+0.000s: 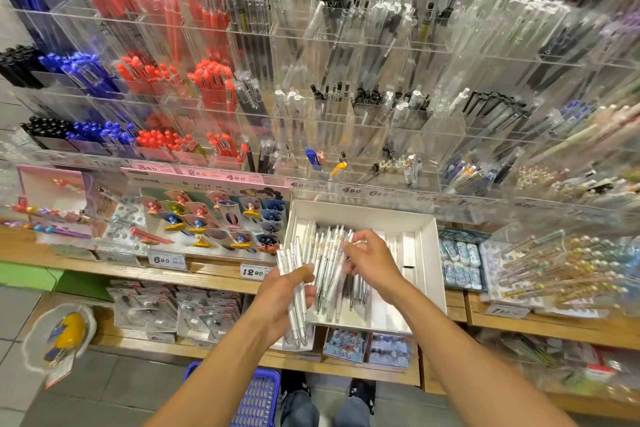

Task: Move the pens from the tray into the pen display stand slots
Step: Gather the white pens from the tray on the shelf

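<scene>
Shop shelf tray (pixel 427 274), pens (pixel 294 291) in left hand (pixel 280 302)

A blue plastic basket (pixel 258 399) stands on the grey tiled floor at six o'clock, just beside two dark shoes (pixel 360 392). At nine o'clock, a display card of small figurine toys (pixel 221 222) rests on the wooden shelf (pixel 214 272), with white price tags (pixel 166 259) along its edge. At three o'clock lie packs of patterned erasers (pixel 460 265).
</scene>
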The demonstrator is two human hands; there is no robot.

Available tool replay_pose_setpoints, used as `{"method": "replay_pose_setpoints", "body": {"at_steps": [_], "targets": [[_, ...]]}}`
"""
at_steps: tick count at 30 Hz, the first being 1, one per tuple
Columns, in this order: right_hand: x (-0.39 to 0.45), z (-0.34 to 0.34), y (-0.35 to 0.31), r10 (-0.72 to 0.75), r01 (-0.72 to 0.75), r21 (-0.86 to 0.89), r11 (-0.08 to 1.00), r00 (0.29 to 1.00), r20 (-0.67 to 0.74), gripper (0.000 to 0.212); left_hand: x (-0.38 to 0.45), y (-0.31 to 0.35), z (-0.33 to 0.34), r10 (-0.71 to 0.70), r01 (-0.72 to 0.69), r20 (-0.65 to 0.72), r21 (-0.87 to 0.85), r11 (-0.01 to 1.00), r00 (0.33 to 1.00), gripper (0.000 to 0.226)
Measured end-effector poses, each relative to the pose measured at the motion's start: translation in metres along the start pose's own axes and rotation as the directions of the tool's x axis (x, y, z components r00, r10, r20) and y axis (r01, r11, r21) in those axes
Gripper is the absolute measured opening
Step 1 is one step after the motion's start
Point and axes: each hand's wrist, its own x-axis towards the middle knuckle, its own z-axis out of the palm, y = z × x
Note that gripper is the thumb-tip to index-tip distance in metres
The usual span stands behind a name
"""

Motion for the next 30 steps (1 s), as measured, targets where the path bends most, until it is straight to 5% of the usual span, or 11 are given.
{"method": "replay_pose_setpoints", "body": {"at_steps": [3,6,11,14,20,25,30], "targets": [[-0.015,-0.002,-0.020,-0.060,-0.010,0.266,0.964,0.965,0.254,0.019,-0.002,0.001,0.003,0.064,-0.070,0.097,0.064,0.995,0.993,0.027],[-0.023,0.011,-0.024,-0.085,-0.034,0.311,0.950,0.929,0.360,0.017,-0.005,-0.001,0.008,0.076,-0.110,0.199,0.164,0.980,0.977,0.040],[-0.006,0.016,-0.012,-0.028,-0.001,0.185,0.983,0.988,0.150,0.016,0.000,-0.008,0.009,0.067,-0.090,0.117,0.205,0.975,0.991,0.038],[0.007,0.012,0.008,0.089,-0.093,-0.096,0.991,0.995,-0.045,0.012,0.003,-0.007,0.002,0.022,-0.032,0.066,0.158,0.987,0.998,0.034],[0.019,0.035,0.035,0.107,-0.130,-0.552,0.824,0.992,-0.074,0.041,0.007,-0.003,-0.004,-0.004,0.002,0.031,0.072,0.997,1.000,0.028],[0.026,0.048,0.031,0.107,-0.158,-0.636,0.756,0.987,-0.118,0.031,0.006,-0.005,-0.004,0.000,-0.003,0.043,0.078,0.997,0.999,0.023],[0.013,0.030,0.025,0.025,-0.046,-0.543,0.839,0.999,-0.046,0.022,0.006,-0.006,-0.002,0.021,-0.025,0.032,0.115,0.993,0.999,0.027]]}}
